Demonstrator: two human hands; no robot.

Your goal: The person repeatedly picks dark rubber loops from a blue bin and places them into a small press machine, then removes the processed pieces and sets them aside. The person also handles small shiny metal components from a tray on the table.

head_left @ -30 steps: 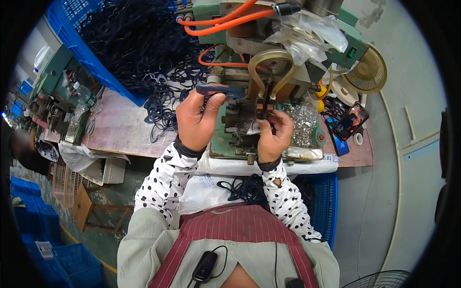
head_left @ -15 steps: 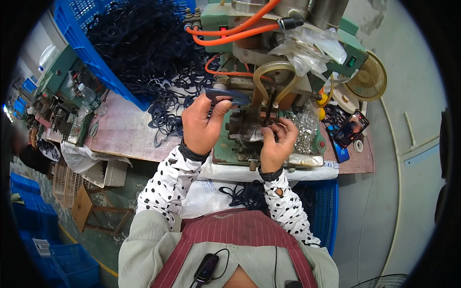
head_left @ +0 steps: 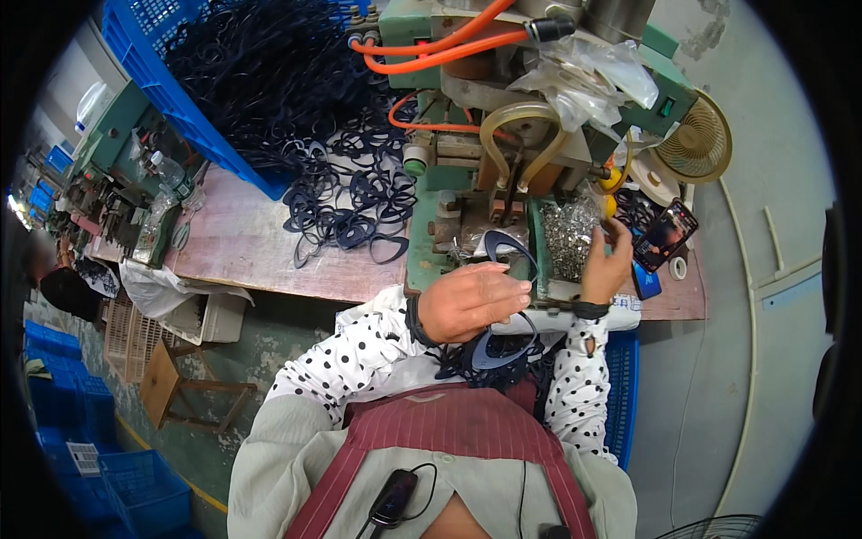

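Left hand [head_left: 473,302] nearer: fingers together against dark loop [head_left: 492,242], can't tell if clamped; loop stands just beyond the fingertips, long axis slanting away leftward. Farther right, right hand [head_left: 609,262] curls beside metal parts [head_left: 566,241], grip unclear.

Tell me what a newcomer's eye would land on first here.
Probably the big blue basket at the upper left, heaped with dark loops. Next, perhaps, the thick orange hoses curving across the green machine at the top centre. Then the hands: the left hand in front of the machine, the right hand beside the shiny metal pieces.
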